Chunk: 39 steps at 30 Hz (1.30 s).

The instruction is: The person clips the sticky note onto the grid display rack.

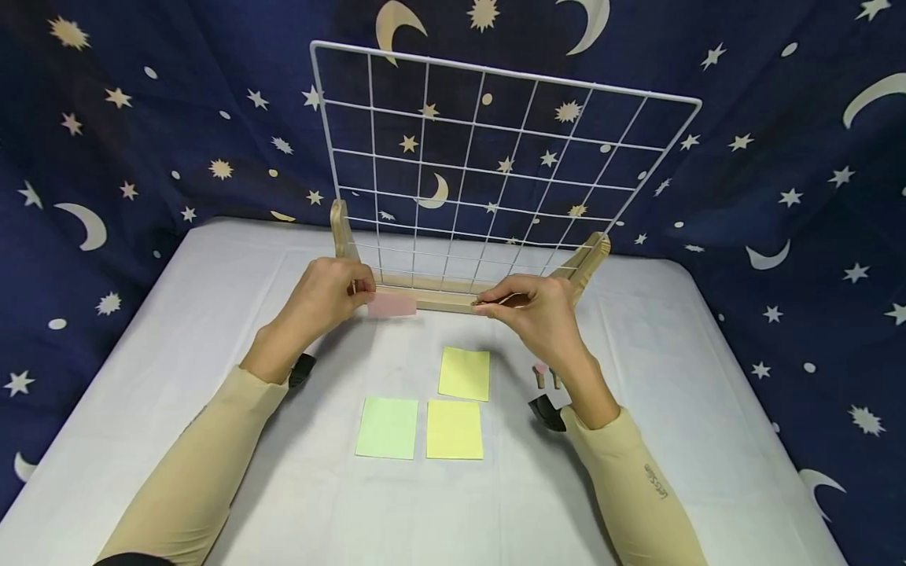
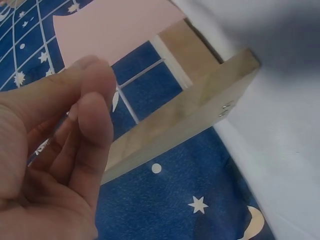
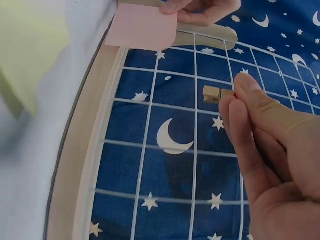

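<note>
Left hand point(image 1: 327, 293) pinching a pink note point(image 1: 392, 305) by its edge, thumb and forefinger closed on the paper, note held low against the white wire grid point(image 1: 495, 169) just above the wooden base rail point(image 1: 432, 297). Right hand point(image 1: 535, 310) closed on a small wooden clothespin point(image 3: 216, 93), fingertips point(image 3: 243, 85) clamped at its rear end, nose aimed toward the grid wires — well apart from the note, off to its right. Jaw state of the pin hard to judge from the wrist view; probably shut. Risks from here: a light grip at the very tail of the pin, so a twist or a drop onto the white table point(image 1: 672, 369) when squeezed; the pin biting a wire alone and missing the paper, given the gap between the two; the note sagging or creasing, held by one edge only; a push on the grid rocking it in its wooden feet point(image 1: 341, 229). Lying flat in front on the table — three more notes point(image 1: 453, 428), two yellow and one green, and spare clothespins point(image 1: 546, 377) beside the right wrist.
</note>
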### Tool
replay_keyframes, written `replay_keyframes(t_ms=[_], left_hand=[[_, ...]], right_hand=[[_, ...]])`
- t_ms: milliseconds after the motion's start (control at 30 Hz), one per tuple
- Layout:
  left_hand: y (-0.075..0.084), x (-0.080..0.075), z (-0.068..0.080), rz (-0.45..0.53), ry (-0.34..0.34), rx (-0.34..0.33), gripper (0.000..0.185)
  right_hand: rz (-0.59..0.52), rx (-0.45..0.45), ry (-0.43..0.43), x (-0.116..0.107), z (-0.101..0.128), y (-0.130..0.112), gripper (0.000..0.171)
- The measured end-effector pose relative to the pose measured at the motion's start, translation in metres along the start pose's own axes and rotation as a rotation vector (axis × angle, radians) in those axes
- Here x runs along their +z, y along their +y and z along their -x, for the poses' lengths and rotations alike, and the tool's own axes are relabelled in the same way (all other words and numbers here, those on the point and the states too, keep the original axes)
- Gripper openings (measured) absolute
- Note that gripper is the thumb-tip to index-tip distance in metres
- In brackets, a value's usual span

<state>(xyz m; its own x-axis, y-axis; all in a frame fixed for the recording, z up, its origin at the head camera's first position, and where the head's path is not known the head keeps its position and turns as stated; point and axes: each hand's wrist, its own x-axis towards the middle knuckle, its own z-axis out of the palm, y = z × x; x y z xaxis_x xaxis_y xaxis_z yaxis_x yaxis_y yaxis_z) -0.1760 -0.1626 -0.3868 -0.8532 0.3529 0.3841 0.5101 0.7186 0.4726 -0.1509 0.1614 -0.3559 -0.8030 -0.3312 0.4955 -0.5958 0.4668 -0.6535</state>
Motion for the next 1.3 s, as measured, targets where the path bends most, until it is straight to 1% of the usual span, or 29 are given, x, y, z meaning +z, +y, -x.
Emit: replay_keyframes(t_ms=[100,233,300,400,500,633,700,800,967,1067,1300], left_hand=[[0.002,-0.003,-0.002,-0.005,0.024,-0.025,0.013],[0.003,-0.005,-0.003,-0.034,0.082,-0.073,0.012],[0.003,-0.005,-0.003,-0.037,0.114,-0.101,0.011],[0.005,-0.003,-0.005,-0.03,0.15,-0.123,0.009],[0.009,-0.001,-0.008,-0.044,0.178,-0.135,0.007],[0.012,0.001,-0.01,-0.07,0.192,-0.161,0.005],[0.013,0.002,-0.01,-0.079,0.196,-0.172,0.005],[0.014,0.002,-0.011,-0.095,0.211,-0.175,0.006],[0.014,0.003,-0.014,-0.12,0.263,-0.161,0.006],[0.014,0.003,-0.015,-0.133,0.29,-0.164,0.006],[0.017,0.005,-0.018,-0.161,0.321,-0.177,0.006]], right_hand=[[-0.025,-0.017,0.011,0.007,-0.009,-0.004,0.012],[-0.066,-0.027,0.024,0.017,-0.018,-0.007,0.012],[-0.06,-0.027,0.03,0.022,-0.021,-0.006,0.011],[-0.027,-0.027,0.053,0.026,-0.022,-0.006,0.011],[0.006,-0.056,0.092,0.029,-0.023,-0.006,0.012],[0.008,-0.103,0.135,0.032,-0.026,-0.006,0.013],[-0.008,-0.109,0.147,0.035,-0.027,-0.006,0.012],[-0.028,-0.112,0.155,0.038,-0.03,-0.006,0.011],[-0.044,-0.133,0.151,0.042,-0.036,-0.007,0.011],[-0.036,-0.15,0.156,0.045,-0.04,-0.007,0.012],[-0.036,-0.187,0.174,0.053,-0.051,-0.01,0.012]])
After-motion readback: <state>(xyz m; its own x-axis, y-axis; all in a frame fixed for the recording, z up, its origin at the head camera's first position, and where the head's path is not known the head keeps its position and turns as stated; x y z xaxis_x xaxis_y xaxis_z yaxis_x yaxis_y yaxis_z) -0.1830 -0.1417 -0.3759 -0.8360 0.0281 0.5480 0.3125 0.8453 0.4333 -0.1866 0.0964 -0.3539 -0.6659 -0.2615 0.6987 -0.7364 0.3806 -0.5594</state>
